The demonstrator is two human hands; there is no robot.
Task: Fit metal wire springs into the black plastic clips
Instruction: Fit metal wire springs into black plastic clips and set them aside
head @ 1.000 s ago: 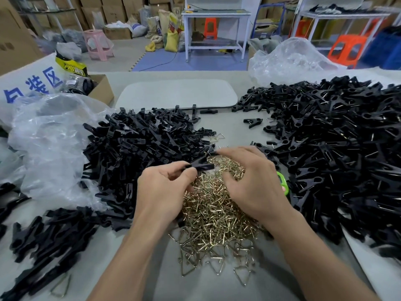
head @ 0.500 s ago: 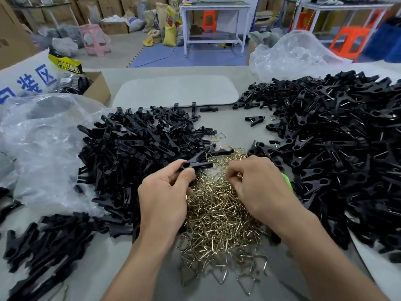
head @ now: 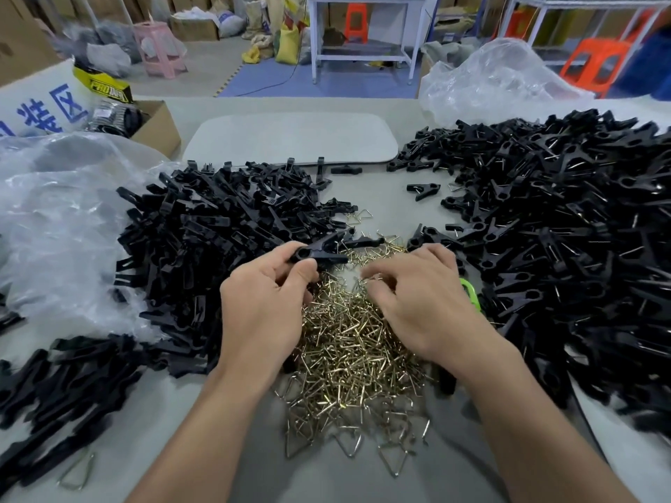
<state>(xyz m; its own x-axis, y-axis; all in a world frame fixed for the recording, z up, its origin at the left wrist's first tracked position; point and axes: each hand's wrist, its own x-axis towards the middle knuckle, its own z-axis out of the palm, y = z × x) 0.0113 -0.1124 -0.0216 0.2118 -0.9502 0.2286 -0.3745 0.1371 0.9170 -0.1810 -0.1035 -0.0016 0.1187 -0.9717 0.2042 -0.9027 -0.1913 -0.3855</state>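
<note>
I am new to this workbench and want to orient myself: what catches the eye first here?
A left heap and a right heap of black clips flank a gold spring pile at the table's middle. Over that pile, the left hand holds one clip; the right hand reaches into the springs.

Both bare hands work low and close together, forearms reaching in from below.
The left hand (head: 265, 303) lies knuckles up, its thumb and forefinger pinching a black clip (head: 321, 253) that juts beyond the grip toward the right hand (head: 421, 303). The right hand is palm down, its fingers curled toward the thumb just beside that grip. They may be pinching a wire spring (head: 371, 279), but blur there leaves it uncertain.
</note>
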